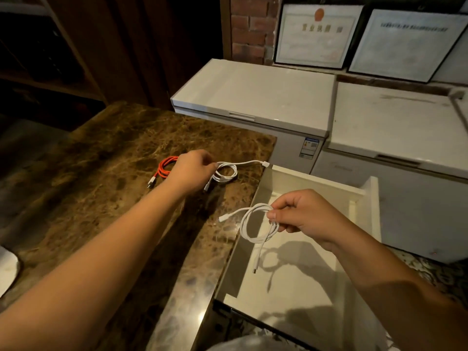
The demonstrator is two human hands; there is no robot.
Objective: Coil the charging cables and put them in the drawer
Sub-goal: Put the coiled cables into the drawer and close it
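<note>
My right hand [301,214] pinches a coiled white cable [253,229] and holds it above the open white drawer [364,198]; one plug end sticks out left and the other dangles down. My left hand [192,171] grips a second coiled white cable [226,172] that rests on the brown marble countertop [101,173], its free plug end stretching right toward the drawer's corner. An orange coiled cable [164,167] lies on the countertop just left of my left hand, partly hidden behind it.
Two white chest freezers [253,97] stand behind the counter and drawer. Framed documents [316,34] lean on a brick wall at the back. Dark wooden shelving [50,59] is at the far left. A white object [7,269] sits at the counter's left edge.
</note>
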